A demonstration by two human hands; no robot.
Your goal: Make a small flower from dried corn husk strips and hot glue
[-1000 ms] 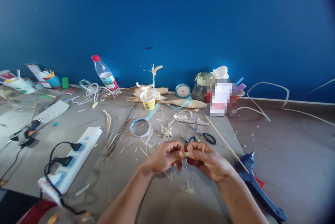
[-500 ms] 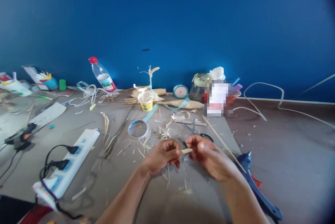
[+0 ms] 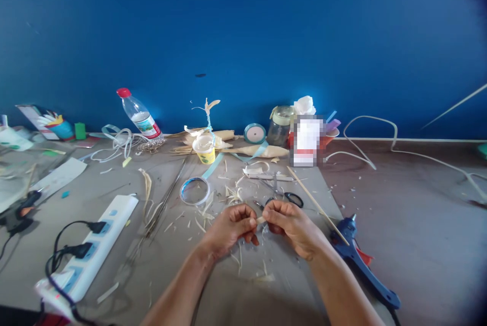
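Note:
Between my two hands is a small pale strip of dried husk (image 3: 261, 220), mostly covered by fingers. My left hand (image 3: 236, 225) pinches its left end between thumb and fingertips. At the other end, the thumb and fingers of my right hand (image 3: 286, 223) are closed on it too. Just beyond my right hand lie scissors (image 3: 293, 199) with black handles. Husk scraps (image 3: 234, 194) are scattered on the table past my left hand. A roll of clear tape (image 3: 195, 191) lies farther left.
A blue glue gun (image 3: 363, 265) lies right of my right forearm, a thin stick (image 3: 317, 204) across its front. On the left are a power strip (image 3: 108, 237) and wires (image 3: 165, 199). A yellow cup (image 3: 204, 156) with a small husk plant, a bottle (image 3: 142, 118) and a jar (image 3: 280, 125) stand at the back.
My right hand has moved in to the left, and its fingers have closed on the strip's right end. The left hand still pinches the strip. The whole view has shifted slightly.

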